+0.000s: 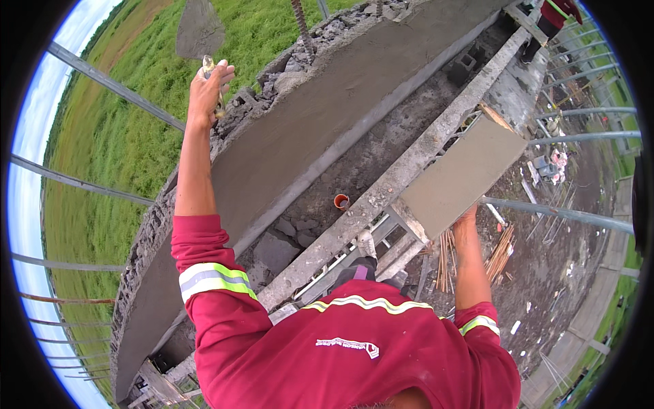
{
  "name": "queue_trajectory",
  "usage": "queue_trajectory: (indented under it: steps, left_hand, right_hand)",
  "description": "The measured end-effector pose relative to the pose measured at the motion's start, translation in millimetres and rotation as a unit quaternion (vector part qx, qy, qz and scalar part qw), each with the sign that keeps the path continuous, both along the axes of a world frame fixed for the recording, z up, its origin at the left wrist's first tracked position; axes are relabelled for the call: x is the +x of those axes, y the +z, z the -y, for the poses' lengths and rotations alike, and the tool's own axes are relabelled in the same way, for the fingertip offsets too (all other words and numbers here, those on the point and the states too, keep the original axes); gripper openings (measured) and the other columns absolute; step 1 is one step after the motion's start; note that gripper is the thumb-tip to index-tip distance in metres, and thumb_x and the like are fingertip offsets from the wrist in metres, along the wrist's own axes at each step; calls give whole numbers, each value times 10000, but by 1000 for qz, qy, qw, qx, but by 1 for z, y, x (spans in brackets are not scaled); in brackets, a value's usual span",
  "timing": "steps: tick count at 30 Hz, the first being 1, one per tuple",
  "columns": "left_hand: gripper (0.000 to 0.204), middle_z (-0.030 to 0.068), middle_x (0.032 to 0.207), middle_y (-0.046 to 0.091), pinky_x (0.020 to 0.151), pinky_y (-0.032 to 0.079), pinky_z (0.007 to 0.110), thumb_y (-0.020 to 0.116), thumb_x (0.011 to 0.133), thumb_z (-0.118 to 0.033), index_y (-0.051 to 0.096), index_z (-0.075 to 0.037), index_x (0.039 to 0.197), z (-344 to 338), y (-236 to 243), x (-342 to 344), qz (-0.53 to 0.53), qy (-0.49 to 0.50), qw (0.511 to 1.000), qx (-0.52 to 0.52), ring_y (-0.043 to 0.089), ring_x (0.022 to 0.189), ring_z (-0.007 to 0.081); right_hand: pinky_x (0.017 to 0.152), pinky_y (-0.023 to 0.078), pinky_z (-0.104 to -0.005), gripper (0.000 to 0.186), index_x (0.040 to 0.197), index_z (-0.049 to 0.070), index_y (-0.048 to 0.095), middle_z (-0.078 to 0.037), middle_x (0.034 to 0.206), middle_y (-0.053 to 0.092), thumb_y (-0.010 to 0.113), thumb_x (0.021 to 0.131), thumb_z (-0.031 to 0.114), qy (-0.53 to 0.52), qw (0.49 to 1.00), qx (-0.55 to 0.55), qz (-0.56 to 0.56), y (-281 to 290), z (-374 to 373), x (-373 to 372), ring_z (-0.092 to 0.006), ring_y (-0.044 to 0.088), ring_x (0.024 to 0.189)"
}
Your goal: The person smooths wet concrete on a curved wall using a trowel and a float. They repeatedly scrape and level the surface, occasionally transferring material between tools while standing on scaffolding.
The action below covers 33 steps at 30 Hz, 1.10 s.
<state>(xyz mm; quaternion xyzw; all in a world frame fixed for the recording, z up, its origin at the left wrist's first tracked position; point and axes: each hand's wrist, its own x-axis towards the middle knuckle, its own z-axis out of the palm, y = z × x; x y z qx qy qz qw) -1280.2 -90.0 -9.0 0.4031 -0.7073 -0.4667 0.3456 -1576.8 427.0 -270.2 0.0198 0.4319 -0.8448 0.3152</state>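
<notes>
My left hand (210, 90) is raised at the upper left, its fingers wrapped round the handle of a pointing trowel (199, 31). The trowel's grey blade points away, over the grass beyond the wall. At the right, my right hand (466, 218) grips the near edge of a flat rectangular board (464, 174) coated with smooth grey cement. Most of that hand's fingers are hidden by the board. Between my hands curves a low wall (320, 109), its inner face covered in smooth grey mortar and its top rough and broken.
An orange bucket (341, 201) stands in the trench below the wall. A concrete beam (409, 180) runs beside it, near my shoe (366, 243). Rebar (303, 31) sticks up from the wall top. Metal poles (558, 215) cross the right side. Another person (555, 20) stands at the far right.
</notes>
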Motion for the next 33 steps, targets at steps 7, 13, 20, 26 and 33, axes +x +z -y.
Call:
queue_trajectory:
  steps: [7, 13, 20, 26, 33]
  left_hand:
    - [426, 133, 928, 693, 774, 587, 340, 810, 831, -279, 559, -16, 1053, -17, 1, -177, -297, -122, 947, -17, 702, 888, 216]
    - [312, 59, 691, 633, 551, 502, 272, 800, 821, -145, 517, -70, 931, -32, 6, -192, -328, -34, 943, -42, 621, 595, 139]
    - [186, 51, 673, 578, 538, 482, 305, 722, 856, -31, 537, -48, 865, -41, 5, -197, -313, 4, 943, -114, 568, 567, 139]
    - [159, 42, 681, 516, 564, 449, 331, 687, 880, -14, 538, -47, 834, -44, 6, -195, -320, 3, 943, -88, 511, 587, 147]
    - [112, 24, 724, 484, 625, 428, 322, 645, 920, -31, 540, -62, 897, -45, 7, -190, -296, 33, 951, -89, 474, 639, 125]
  right_hand:
    - [864, 555, -356, 421, 1264, 57, 584, -75, 1139, 655, 586, 966, 355, -11, 998, -45, 43, 4, 44, -13, -214, 643, 1029]
    - [932, 532, -395, 451, 1276, 79, 577, -78, 1167, 656, 576, 969, 410, 16, 994, -64, 83, -18, 110, -52, -236, 628, 1072]
    - [847, 544, -406, 444, 1189, 73, 598, -66, 1078, 653, 535, 991, 466, -24, 971, -36, 236, -89, 249, -62, -238, 629, 971]
    - [477, 368, -319, 422, 889, 98, 551, 5, 617, 382, 648, 924, 508, -19, 970, -35, 240, -137, 302, -134, -146, 401, 513]
    - [482, 403, -326, 443, 955, 56, 617, -1, 630, 413, 653, 921, 496, -10, 981, -2, 191, -165, 334, -279, -150, 427, 511]
